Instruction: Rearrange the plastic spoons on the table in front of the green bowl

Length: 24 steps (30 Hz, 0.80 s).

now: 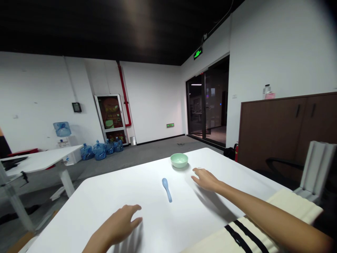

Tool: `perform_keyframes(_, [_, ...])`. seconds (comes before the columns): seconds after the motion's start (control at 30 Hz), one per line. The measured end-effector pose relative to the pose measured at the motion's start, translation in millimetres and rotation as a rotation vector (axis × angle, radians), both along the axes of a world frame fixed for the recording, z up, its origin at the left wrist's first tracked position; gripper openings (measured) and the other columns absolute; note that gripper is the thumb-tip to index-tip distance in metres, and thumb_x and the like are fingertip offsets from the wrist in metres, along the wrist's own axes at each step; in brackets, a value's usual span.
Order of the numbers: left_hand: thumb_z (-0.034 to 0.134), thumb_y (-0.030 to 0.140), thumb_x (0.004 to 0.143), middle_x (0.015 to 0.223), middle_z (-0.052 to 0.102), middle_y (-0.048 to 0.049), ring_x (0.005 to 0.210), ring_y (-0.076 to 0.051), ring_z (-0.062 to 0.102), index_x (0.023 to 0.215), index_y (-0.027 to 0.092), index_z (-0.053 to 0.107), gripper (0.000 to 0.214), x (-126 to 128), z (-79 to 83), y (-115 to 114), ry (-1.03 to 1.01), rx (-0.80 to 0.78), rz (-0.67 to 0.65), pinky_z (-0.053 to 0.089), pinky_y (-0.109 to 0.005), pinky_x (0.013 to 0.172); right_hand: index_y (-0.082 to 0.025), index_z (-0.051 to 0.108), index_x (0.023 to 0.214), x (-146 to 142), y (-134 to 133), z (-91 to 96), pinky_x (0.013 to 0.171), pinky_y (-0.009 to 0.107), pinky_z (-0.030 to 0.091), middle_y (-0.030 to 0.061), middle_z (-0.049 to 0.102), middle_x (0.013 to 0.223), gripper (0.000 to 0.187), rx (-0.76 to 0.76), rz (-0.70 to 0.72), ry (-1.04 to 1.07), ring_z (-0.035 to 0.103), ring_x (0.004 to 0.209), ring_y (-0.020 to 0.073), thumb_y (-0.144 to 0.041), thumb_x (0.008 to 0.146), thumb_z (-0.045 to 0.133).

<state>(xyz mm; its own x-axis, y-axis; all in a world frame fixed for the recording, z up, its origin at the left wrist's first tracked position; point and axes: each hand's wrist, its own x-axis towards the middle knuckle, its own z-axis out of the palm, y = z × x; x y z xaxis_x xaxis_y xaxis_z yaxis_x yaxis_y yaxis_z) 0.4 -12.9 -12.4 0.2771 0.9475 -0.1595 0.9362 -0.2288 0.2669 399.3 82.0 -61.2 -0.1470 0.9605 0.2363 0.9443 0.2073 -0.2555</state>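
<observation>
A pale blue ceramic spoon [166,189] lies on the white table [118,189], its bowl end pointing away from me. Behind it stands a small pale green bowl [179,160]. I cannot see inside the bowl well enough to tell what it holds. My right hand [206,180] is low over the table, fingers apart and holding nothing, just right of the bowl and nearest to it. My left hand [121,223] rests near the front of the table with curved fingers, empty, to the lower left of the spoon.
A cream cloth with black stripes [244,233] lies under my right forearm at the table's near edge. A dark brown cabinet [281,130] stands to the right, with a pale chair back [316,172] before it. A white side table [39,158] stands left, and several blue water jugs [100,151] sit on the floor behind.
</observation>
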Motion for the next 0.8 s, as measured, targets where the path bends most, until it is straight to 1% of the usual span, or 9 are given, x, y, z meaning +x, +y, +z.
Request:
perform_keyframes(0.2, [0.041, 0.061, 0.08, 0.127, 0.059, -0.0064, 0.116, -0.028, 0.053, 0.125, 0.03, 0.055, 0.057, -0.6, -2.8, 2.6, 0.004, -0.001, -0.007, 0.04, -0.039, 0.097, -0.014, 0.048, 0.131, -3.0, -1.7, -2.1, 0.086, 0.034, 0.037, 0.0161, 0.059, 0.118, 0.059, -0.023, 0.022, -0.019, 0.051, 0.111, 0.0288, -0.053, 0.089, 0.033])
perform_keyframes(0.3, [0.041, 0.062, 0.08, 0.127, 0.059, -0.0063, 0.116, -0.028, 0.053, 0.126, 0.029, 0.055, 0.058, -1.7, -4.6, 3.9, -0.002, 0.005, -0.014, 0.04, -0.039, 0.097, -0.014, 0.048, 0.131, -4.1, -3.0, -0.5, 0.086, 0.034, 0.038, 0.0151, 0.059, 0.117, 0.058, -0.029, 0.014, -0.015, 0.051, 0.111, 0.0283, -0.052, 0.089, 0.034])
perform_keyframes(0.47, [0.04, 0.063, 0.08, 0.128, 0.058, -0.0057, 0.117, -0.028, 0.052, 0.125, 0.03, 0.055, 0.058, -1.0, -2.3, 2.0, 0.004, -0.008, -0.007, 0.04, -0.039, 0.098, -0.015, 0.049, 0.13, -4.7, -4.4, 2.4, 0.084, 0.033, 0.038, 0.0146, 0.06, 0.115, 0.056, -0.043, -0.005, -0.017, 0.051, 0.11, 0.0286, -0.05, 0.089, 0.035])
perform_keyframes(0.8, [0.04, 0.062, 0.08, 0.127, 0.058, -0.007, 0.116, -0.027, 0.053, 0.125, 0.03, 0.055, 0.058, -3.3, -5.6, 4.8, -0.001, 0.001, -0.015, 0.04, -0.039, 0.097, -0.015, 0.049, 0.13, -4.1, -3.9, 2.1, 0.083, 0.033, 0.039, 0.0153, 0.06, 0.117, 0.057, -0.04, 0.0, -0.016, 0.051, 0.11, 0.0286, -0.052, 0.089, 0.034])
